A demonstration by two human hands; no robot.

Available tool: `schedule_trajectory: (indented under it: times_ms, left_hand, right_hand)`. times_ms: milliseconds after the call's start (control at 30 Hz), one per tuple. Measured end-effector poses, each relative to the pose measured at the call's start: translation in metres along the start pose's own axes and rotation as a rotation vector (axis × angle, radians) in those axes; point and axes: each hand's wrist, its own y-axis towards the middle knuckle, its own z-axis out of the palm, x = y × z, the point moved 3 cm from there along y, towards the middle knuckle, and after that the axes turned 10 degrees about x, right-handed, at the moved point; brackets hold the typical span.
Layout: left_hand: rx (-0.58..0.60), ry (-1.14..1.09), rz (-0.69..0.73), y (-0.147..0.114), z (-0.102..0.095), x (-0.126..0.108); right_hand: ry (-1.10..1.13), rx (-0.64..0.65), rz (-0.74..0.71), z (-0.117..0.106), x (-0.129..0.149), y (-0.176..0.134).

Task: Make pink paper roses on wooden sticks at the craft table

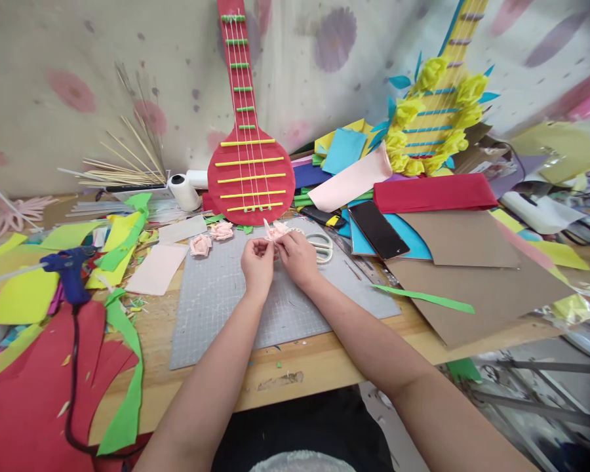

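Over the far part of a grey cutting mat [216,314], both my hands meet around a pale pink paper flower [276,231]. My left hand [258,262] pinches its lower end. From the other side, the fingers of my right hand [297,257] close on the same flower; part of it is hidden behind them. Two finished-looking pink paper roses [200,245] lie to the left on the mat. White-handled scissors [323,248] rest just right of my right hand, their blades mostly hidden.
A red paper lute [250,174] leans upright behind the mat, a yellow flowered one [430,124] farther right. A blue glue gun [73,272] with a cord stands left among paper scraps. Right are a phone [378,229], brown cardboard [472,288] and a green strip [425,298].
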Motion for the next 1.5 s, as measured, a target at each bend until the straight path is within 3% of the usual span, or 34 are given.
schedule_trajectory:
  times_ms: [133, 367, 633, 800, 1000, 1500]
  left_hand:
    - [-0.027, -0.299, -0.257, -0.001, 0.003, 0.002]
    - [-0.041, -0.423, -0.452, -0.002, 0.002, 0.0]
    - [-0.079, -0.399, -0.376, 0.004, 0.0, 0.004]
    - [-0.104, -0.349, -0.252, 0.003, 0.0, 0.004]
    - [-0.075, -0.313, -0.169, 0.002, 0.003, 0.005]
    - [-0.134, -0.19, -0.291, -0.002, 0.003, 0.003]
  right_hand:
    - [-0.094, -0.017, -0.075, -0.004, 0.004, -0.002]
    - [-0.151, -0.052, -0.172, -0.007, 0.008, -0.003]
    - [-0.056, -0.084, -0.073, -0.008, 0.005, -0.004]
    - [-0.109, -0.134, -0.138, -0.013, 0.006, -0.003]
    - [-0.081, -0.075, -0.179, -0.014, 0.006, -0.001]
    - [0.139, -0.107, -0.129, -0.017, 0.003, -0.002]
